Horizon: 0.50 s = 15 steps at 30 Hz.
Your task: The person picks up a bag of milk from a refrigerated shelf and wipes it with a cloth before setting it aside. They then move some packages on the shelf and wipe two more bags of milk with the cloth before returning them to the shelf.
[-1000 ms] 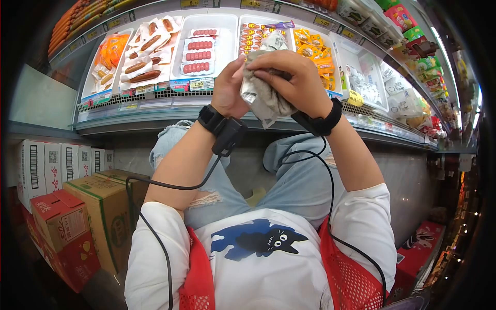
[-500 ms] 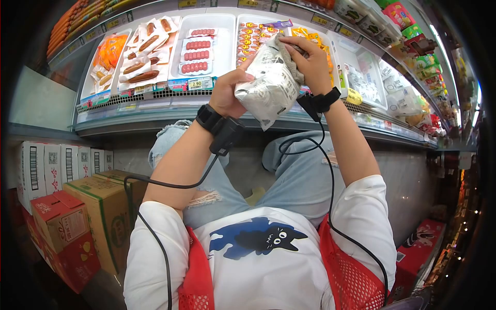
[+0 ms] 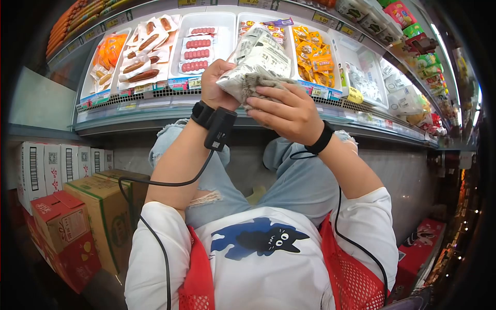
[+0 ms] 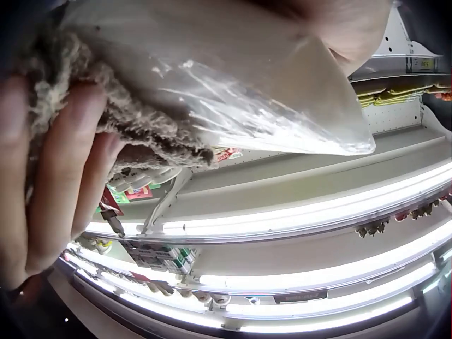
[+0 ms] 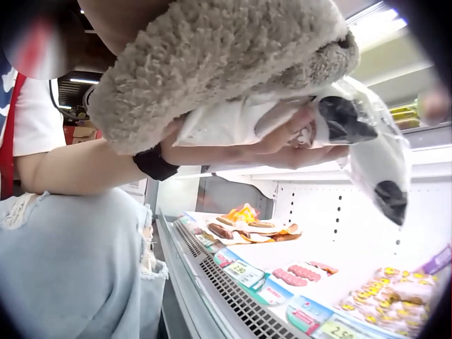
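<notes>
A white plastic bag with dark print [image 3: 266,56] is held up in front of the chilled shelf. My left hand [image 3: 218,87] grips it by its left side, with fingers under it in the right wrist view. A fluffy grey cloth [image 3: 253,82] lies against the near end of the bag. My right hand [image 3: 290,111] holds this cloth, its fingers laid over the fabric. The left wrist view shows these fingers [image 4: 62,162] bent onto the cloth beside the shiny bag. What fills the bag is hidden.
White trays on the shelf hold sausages [image 3: 138,77], pink sausage packs [image 3: 196,55] and yellow packets [image 3: 321,62]. A glass-edged shelf front [image 3: 170,116] runs just below the hands. Cartons [image 3: 101,206] stand on the floor at left. Cables hang from both wrists.
The bag has turned, so its printed face now points up and toward the shelf. My right hand and the cloth have moved from its upper right edge down to its near end.
</notes>
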{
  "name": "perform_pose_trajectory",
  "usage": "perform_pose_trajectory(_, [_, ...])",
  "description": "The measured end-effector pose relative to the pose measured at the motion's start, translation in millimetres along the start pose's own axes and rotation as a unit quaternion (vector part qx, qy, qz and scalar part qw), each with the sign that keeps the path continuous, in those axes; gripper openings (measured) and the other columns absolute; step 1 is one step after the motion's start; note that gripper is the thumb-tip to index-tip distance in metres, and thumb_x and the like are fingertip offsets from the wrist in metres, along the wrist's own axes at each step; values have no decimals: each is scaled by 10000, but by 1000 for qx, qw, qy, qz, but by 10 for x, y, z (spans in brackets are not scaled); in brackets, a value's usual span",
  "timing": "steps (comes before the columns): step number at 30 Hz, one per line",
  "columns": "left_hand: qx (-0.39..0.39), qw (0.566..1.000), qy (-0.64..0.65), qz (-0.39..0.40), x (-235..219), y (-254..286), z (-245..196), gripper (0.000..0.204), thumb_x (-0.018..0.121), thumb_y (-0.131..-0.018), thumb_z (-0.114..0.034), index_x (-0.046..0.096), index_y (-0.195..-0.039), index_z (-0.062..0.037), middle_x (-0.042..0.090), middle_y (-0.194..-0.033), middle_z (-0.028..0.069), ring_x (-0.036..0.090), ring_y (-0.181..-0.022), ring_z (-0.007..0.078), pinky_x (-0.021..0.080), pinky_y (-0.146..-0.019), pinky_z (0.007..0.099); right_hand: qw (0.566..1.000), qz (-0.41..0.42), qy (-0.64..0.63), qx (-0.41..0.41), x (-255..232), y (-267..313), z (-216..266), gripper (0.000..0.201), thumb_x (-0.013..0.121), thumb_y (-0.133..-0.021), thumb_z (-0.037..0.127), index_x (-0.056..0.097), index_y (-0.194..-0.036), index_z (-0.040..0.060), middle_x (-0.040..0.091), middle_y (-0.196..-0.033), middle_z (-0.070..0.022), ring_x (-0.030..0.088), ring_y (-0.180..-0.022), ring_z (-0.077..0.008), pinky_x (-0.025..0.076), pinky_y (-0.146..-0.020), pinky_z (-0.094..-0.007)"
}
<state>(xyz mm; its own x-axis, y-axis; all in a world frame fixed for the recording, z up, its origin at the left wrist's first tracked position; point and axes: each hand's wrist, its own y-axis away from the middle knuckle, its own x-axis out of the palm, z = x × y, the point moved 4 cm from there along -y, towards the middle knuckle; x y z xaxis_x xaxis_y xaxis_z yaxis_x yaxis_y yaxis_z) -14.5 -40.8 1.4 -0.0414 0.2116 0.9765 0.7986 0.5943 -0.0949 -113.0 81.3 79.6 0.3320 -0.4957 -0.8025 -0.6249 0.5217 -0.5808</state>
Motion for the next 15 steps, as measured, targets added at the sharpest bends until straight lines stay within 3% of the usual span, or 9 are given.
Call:
perform_pose_trajectory(1, [21, 998, -27, -56, -26, -16, -18, 509, 473, -763, -189, 479, -1194, 83, 605, -1085, 203, 605, -963, 309, 458, -906, 411, 1000, -5, 2, 5, -7, 48, -32, 207, 644, -735, 137, 655, -941, 155, 634, -1076, 26, 587, -1033, -181, 459, -839, -355])
perform_pose_trajectory(4, [9, 1000, 13, -2, 39, 36, -99, 510, 479, -757, -181, 478, -1199, 73, 602, -1094, 202, 604, -973, 309, 454, -915, 419, 1000, -21, 12, 12, -100, 136, -142, 210, 677, -724, 114, 657, -931, 139, 646, -1038, 8, 607, -985, -180, 482, -781, -329])
perform_pose_trajectory(5, [-1, 998, 32, 48, 90, 53, -126, 520, 489, -747, -186, 480, -1201, 67, 601, -1098, 200, 605, -978, 305, 457, -915, 434, 999, -26, 19, 23, -135, 149, -193, 210, 684, -720, 103, 659, -926, 134, 652, -1022, 1, 615, -968, -182, 488, -764, -323])
perform_pose_trajectory(6, [9, 1000, 17, 10, 72, 62, -157, 527, 493, -743, -190, 479, -1203, 66, 601, -1098, 199, 605, -981, 304, 460, -911, 437, 999, -30, 24, 34, -169, 163, -251, 210, 692, -717, 93, 660, -921, 129, 657, -1006, -6, 623, -950, -185, 494, -748, -317])
perform_pose_trajectory(8, [28, 997, -13, -68, 43, 86, -204, 542, 501, -734, -198, 478, -1208, 64, 601, -1099, 198, 605, -987, 302, 467, -903, 443, 992, -96, 43, 69, -273, 191, -432, 209, 699, -712, 70, 667, -912, 120, 672, -959, -25, 644, -901, -202, 506, -726, -318])
perform_pose_trajectory(11, [18, 999, 1, -26, 76, 95, -218, 564, 504, -725, -207, 471, -1210, 78, 606, -1091, 203, 617, -958, 315, 476, -900, 445, 972, -195, 77, 106, -438, 151, -536, 191, 688, -723, 80, 673, -910, 118, 673, -961, -34, 641, -918, -216, 505, -737, -326])
perform_pose_trajectory(15, [-14, 999, 12, 27, 130, 64, -103, 571, 487, -732, -192, 453, -1224, 97, 608, -1080, 215, 627, -924, 323, 483, -903, 432, 995, -83, 46, 23, -357, -223, -65, 198, 653, -751, 102, 667, -947, 129, 667, -1012, -18, 623, -967, -210, 487, -777, -330])
